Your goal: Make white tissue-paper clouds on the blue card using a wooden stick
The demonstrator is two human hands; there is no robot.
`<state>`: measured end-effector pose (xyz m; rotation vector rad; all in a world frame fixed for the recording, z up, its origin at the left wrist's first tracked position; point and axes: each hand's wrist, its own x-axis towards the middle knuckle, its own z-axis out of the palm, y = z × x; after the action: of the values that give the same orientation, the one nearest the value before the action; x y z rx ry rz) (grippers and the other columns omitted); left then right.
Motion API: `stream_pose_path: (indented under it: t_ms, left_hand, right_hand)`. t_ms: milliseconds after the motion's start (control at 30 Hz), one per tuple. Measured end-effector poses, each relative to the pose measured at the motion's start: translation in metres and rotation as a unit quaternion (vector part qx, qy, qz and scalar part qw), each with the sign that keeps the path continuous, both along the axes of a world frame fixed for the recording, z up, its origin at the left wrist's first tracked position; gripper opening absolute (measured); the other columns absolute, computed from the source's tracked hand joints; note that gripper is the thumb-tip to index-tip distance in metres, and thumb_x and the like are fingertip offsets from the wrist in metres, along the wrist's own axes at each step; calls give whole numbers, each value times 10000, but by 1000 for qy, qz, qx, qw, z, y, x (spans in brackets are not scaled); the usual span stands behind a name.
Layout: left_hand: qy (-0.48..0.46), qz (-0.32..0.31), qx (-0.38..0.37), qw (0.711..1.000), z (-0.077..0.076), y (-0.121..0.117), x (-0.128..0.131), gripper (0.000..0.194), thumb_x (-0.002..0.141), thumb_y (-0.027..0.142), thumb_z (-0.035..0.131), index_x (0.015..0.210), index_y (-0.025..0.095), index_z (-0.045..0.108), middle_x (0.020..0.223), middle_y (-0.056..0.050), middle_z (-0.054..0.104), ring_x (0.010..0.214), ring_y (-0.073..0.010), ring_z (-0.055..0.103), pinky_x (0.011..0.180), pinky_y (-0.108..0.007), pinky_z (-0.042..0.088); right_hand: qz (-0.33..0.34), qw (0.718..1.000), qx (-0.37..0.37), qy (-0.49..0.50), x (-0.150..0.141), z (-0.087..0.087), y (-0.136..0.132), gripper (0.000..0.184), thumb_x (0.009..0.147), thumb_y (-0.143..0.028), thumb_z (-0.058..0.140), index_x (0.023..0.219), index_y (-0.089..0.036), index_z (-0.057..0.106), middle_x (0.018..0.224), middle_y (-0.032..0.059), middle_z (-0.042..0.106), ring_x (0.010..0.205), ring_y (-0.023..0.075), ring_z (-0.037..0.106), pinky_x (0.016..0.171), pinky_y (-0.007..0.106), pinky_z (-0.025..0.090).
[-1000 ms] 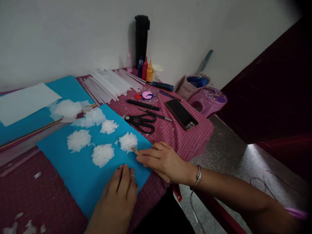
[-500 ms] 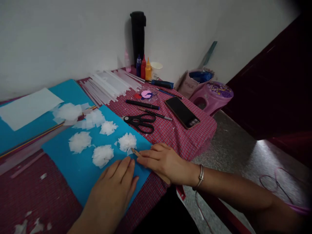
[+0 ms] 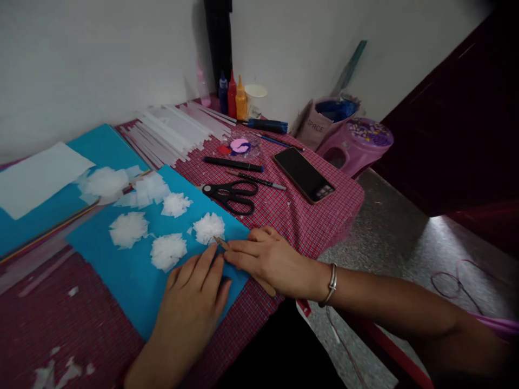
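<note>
Pinched in my right hand (image 3: 271,262) is a flat wooden stick (image 3: 221,243); its tip meets the lower edge of a white tissue-paper puff (image 3: 208,228), while its rounded other end shows below my palm. My left hand (image 3: 194,297) rests on the blue paper (image 3: 125,286) with fingers stretched out, the fingertips just below that puff. Several more puffs sit on the sheet, among them one in front of my left hand (image 3: 168,252) and one at the left (image 3: 128,230). Loose tissue squares (image 3: 146,189) lie at its top corner.
Scissors (image 3: 230,195), a black marker (image 3: 233,164) and a phone (image 3: 303,174) lie right of the sheet. Paint bottles (image 3: 232,97) and a paper cup (image 3: 256,97) stand by the wall. White strips (image 3: 174,132) are behind. Beyond the table is a pink stool (image 3: 357,146).
My left hand has moved up the sheet, its fingertips now close to the puff and the stick's tip. My right hand keeps the stick at the puff. The view has shifted slightly.
</note>
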<state>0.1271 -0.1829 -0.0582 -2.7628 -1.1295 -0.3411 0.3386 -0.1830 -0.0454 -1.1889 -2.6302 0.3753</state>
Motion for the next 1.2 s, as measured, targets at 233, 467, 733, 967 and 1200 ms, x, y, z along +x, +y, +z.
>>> stream_pose_path:
  t_ms: [233,467,733,967,1200]
  left_hand:
    - [-11,26,-40,999,2,6,6,220,885,264,485,1008,130,608,1273,-161,610,984,-330,587,826,-491,470]
    - [-1,36,-40,999,2,5,9,185,876,255,499,963,134,609,1241,-174,628,1008,-326,596,851,-493,469]
    - [-13,29,-24,999,2,3,5,227,892,251,471,991,129,635,1265,-171,620,1001,-310,621,829,-481,495]
    - [-37,1,38,999,-6,-3,-6,224,885,196,500,1018,151,675,1121,-118,702,991,-266,646,829,-409,503]
    - [-39,-18,62,997,-3,-4,-4,238,879,139,460,950,105,684,983,-130,721,907,-270,648,754,-398,493]
  right_hand:
    - [5,1000,9,27,1,-2,-4,353,957,-244,477,1305,-197,506,1308,65,581,982,213,487,807,358,375]
    - [27,998,-17,49,10,-5,-8,389,941,-205,490,1330,-187,485,1386,63,526,1102,226,489,905,382,376]
    - [13,985,-38,170,29,-7,-25,318,1003,-242,387,1293,-198,511,1330,56,584,1101,161,564,916,361,401]
    - [19,990,-43,136,23,-2,-20,311,1000,-273,413,1276,-201,536,1321,36,593,1164,145,536,983,370,335]
    - [7,990,-58,130,13,3,-2,313,998,-294,413,1268,-222,554,1315,43,599,1111,168,559,929,356,358]
